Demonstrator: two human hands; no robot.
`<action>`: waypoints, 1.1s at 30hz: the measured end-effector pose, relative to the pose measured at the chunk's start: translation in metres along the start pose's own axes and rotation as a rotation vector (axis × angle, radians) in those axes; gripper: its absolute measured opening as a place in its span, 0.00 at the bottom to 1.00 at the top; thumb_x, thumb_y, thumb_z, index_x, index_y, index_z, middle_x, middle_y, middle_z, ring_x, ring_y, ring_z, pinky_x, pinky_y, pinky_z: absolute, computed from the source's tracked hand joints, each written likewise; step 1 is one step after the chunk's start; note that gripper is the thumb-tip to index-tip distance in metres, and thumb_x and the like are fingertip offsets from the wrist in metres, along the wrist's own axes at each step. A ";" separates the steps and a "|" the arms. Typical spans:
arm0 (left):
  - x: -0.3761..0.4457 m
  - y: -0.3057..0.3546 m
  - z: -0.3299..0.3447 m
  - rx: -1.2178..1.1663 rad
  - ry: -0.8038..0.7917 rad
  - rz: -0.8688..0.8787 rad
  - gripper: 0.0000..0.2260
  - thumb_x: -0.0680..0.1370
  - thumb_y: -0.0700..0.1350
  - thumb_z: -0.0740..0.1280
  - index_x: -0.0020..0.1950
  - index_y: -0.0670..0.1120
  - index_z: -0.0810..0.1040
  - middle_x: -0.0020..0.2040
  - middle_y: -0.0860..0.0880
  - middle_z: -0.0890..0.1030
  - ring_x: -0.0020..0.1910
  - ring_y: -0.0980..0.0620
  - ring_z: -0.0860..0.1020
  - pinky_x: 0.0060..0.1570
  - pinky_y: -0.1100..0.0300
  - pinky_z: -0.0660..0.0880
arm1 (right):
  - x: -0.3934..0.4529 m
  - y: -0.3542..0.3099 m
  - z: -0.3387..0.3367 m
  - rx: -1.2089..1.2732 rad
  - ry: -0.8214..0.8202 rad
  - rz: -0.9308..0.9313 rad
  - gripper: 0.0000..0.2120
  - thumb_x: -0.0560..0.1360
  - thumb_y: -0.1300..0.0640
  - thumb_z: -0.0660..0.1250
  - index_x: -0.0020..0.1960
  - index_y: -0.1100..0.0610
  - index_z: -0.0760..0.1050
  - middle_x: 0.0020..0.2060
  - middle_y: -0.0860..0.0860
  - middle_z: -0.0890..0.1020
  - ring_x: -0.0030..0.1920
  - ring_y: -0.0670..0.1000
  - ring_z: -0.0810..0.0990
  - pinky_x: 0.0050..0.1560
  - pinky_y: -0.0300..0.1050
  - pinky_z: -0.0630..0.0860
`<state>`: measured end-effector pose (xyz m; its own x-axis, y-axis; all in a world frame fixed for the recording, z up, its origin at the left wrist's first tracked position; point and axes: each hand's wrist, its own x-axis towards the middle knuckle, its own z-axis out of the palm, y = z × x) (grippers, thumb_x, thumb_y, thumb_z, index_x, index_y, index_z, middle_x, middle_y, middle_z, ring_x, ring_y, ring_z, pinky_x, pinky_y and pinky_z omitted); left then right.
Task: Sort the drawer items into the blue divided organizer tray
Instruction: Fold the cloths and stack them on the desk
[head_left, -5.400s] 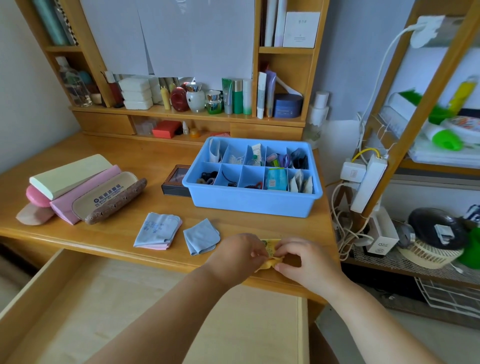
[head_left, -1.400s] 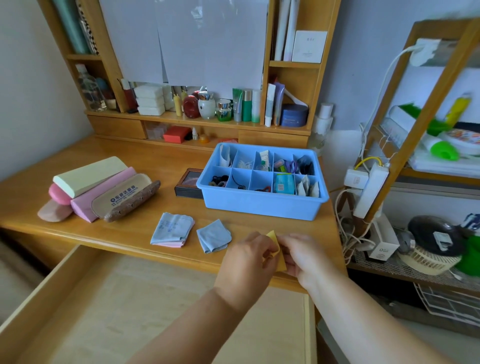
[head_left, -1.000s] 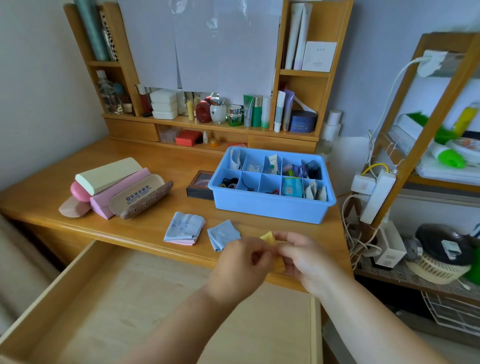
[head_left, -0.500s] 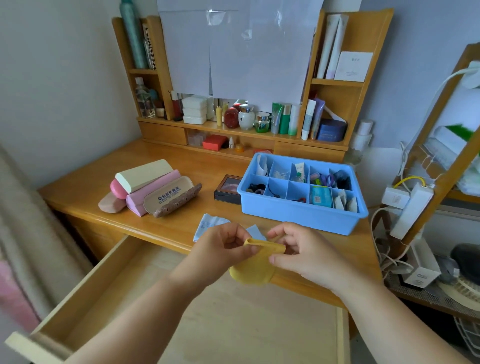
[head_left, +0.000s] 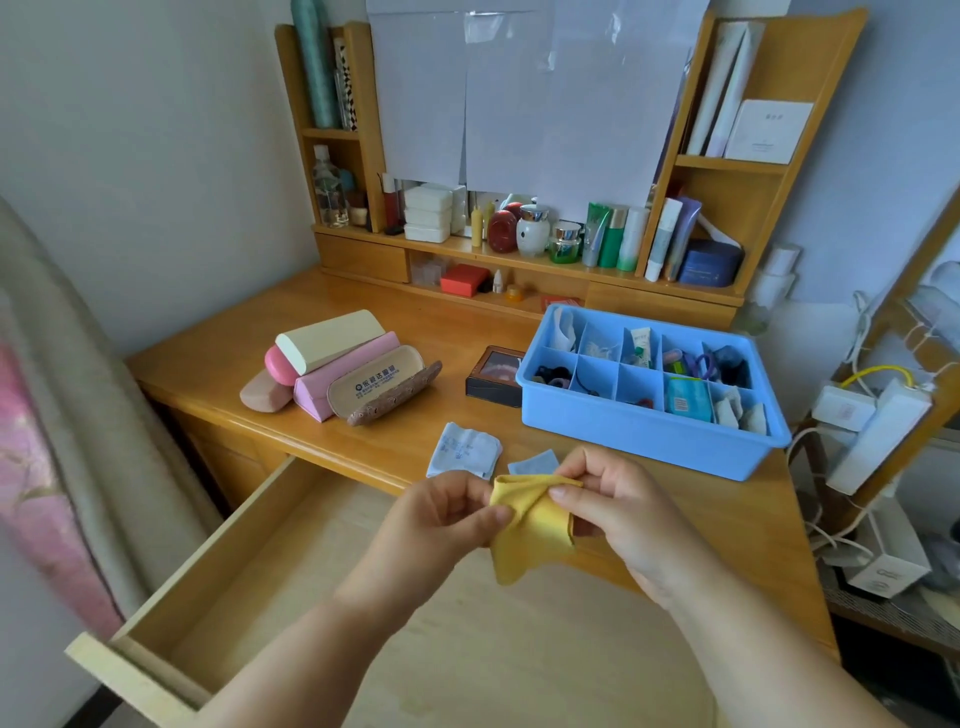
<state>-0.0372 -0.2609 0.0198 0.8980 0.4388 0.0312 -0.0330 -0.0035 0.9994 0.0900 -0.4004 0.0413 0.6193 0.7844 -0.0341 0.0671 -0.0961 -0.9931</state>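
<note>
With most compartments of the blue organizer tray (head_left: 644, 436) filled, we pinch a yellow cloth (head_left: 530, 535) between left hand (head_left: 441, 519) and right hand (head_left: 618, 504), while two blue cloths (head_left: 465, 449) wait at the desk's front edge (head_left: 332, 457).

I'm in a bedroom at home: my wooden bench (head_left: 519, 332) has a hutch (head_left: 727, 218) crowded with cosmetic jars (head_left: 533, 228) and tubes (head_left: 613, 236), glasses cases (head_left: 343, 369) lie on top, and bedding (head_left: 47, 415) sits at my left.
</note>
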 end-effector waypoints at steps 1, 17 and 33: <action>-0.002 -0.002 0.000 -0.035 0.064 0.017 0.05 0.72 0.43 0.71 0.39 0.44 0.76 0.34 0.50 0.77 0.35 0.55 0.74 0.37 0.63 0.72 | 0.000 0.000 0.001 0.029 -0.015 0.020 0.09 0.75 0.67 0.65 0.39 0.57 0.73 0.30 0.50 0.78 0.33 0.47 0.76 0.36 0.39 0.75; -0.012 0.005 -0.021 0.517 0.100 0.166 0.24 0.72 0.35 0.73 0.60 0.60 0.75 0.42 0.59 0.80 0.36 0.59 0.77 0.42 0.68 0.75 | 0.010 0.008 0.000 -0.160 -0.090 0.167 0.03 0.73 0.61 0.70 0.41 0.56 0.78 0.27 0.46 0.76 0.26 0.45 0.71 0.31 0.36 0.70; 0.116 0.003 -0.089 0.694 -0.148 0.196 0.12 0.74 0.32 0.66 0.41 0.50 0.76 0.60 0.55 0.78 0.60 0.62 0.75 0.62 0.69 0.70 | 0.091 0.042 0.038 -0.645 0.149 -0.302 0.08 0.73 0.58 0.70 0.39 0.46 0.77 0.61 0.33 0.72 0.58 0.32 0.71 0.52 0.21 0.63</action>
<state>0.0277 -0.1301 0.0251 0.9557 0.2458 0.1619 0.0422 -0.6589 0.7510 0.1193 -0.3100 -0.0076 0.5975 0.7467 0.2924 0.6716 -0.2668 -0.6912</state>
